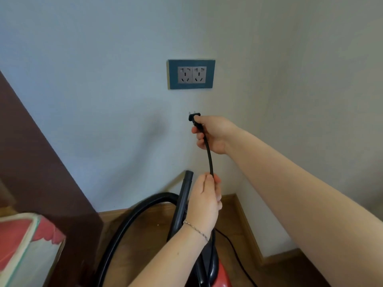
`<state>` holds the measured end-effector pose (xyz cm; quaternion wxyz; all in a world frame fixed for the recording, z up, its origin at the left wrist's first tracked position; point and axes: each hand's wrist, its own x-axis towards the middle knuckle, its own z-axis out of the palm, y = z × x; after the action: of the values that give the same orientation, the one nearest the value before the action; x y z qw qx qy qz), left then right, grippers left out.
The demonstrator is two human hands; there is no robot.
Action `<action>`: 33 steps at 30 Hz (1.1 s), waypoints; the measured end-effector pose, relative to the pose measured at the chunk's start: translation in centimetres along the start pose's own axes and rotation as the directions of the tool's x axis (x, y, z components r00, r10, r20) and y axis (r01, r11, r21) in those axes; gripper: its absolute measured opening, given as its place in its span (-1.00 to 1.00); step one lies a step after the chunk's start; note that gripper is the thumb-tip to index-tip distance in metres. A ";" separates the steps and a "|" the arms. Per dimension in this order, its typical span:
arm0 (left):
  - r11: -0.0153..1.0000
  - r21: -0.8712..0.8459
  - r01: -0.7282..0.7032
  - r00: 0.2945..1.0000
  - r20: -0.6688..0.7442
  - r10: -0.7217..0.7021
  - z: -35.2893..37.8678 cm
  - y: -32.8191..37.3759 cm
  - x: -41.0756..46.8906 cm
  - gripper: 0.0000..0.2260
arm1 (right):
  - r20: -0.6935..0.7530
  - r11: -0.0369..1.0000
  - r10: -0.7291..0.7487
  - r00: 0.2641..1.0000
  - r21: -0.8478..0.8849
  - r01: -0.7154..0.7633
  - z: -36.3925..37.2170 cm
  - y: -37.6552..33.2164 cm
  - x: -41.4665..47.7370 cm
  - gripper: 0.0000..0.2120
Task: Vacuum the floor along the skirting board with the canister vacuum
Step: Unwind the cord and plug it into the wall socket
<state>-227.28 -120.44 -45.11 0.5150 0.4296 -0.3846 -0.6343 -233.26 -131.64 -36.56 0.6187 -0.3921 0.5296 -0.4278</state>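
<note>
My right hand (213,134) grips the black plug (194,117) of the vacuum's power cord (209,156), prongs pointing up, a little below the double wall socket (191,74). My left hand (205,200) pinches the same cord lower down. The red canister vacuum (219,276) sits on the floor under my arms, largely hidden. Its black hose (132,216) loops to the left and its black tube (183,199) leans up against the wall. A wooden skirting board (244,222) runs along the wall's base.
A dark brown panel (41,162) stands at the left. In front of it sits a box with a red and white cover (24,245). The cord trails over the wooden floor (145,235) at the right, near a wall corner.
</note>
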 end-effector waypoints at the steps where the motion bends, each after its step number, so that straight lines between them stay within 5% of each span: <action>1: 1.000 -0.014 0.006 1.000 0.001 -0.006 0.2 0.4 0.2 -0.73 | -0.005 1.000 -0.005 1.000 -0.010 0.005 0.1 -0.3 0.2 -0.85; 13: 0.983 0.175 -0.060 0.992 -0.102 0.078 1.2 5.5 4.2 -0.73 | -0.102 0.992 -0.127 0.987 -0.016 0.126 2.1 -5.5 3.1 -0.90; 33: 0.976 0.211 -0.057 0.987 -0.137 0.088 -1.6 7.0 8.6 -0.72 | -0.224 0.984 -0.109 0.968 0.115 0.138 4.3 -7.1 6.5 -0.83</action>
<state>-224.34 -130.23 -40.42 0.5171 0.5114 -0.4253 -0.5386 -229.32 -139.97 -31.45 0.5533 -0.3343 0.5396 -0.5393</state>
